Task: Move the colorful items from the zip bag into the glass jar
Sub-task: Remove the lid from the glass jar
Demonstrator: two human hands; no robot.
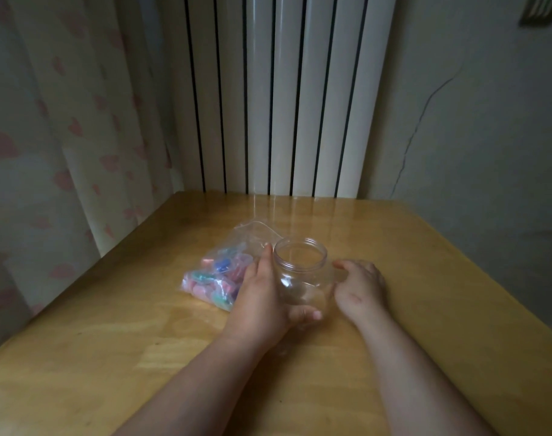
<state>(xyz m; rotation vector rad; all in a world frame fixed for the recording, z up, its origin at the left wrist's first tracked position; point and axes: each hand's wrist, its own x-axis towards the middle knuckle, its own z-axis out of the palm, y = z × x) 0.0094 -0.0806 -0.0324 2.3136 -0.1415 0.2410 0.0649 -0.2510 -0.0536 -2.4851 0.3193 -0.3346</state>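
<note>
On table (425, 278), both hands gripping seemingly empty jar (303, 278), bag (218, 275) full of colorful items (211, 278)

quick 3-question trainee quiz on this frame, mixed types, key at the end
1. True or false: the jar has its lid on.
2. Where are the colorful items now? A) in the jar B) in the zip bag C) loose on the table
3. Which hands touch the jar?

Key:
1. False; its mouth is open.
2. B
3. Both: the left hand wraps one side, thumb in front, and the right hand rests on the other.
</note>
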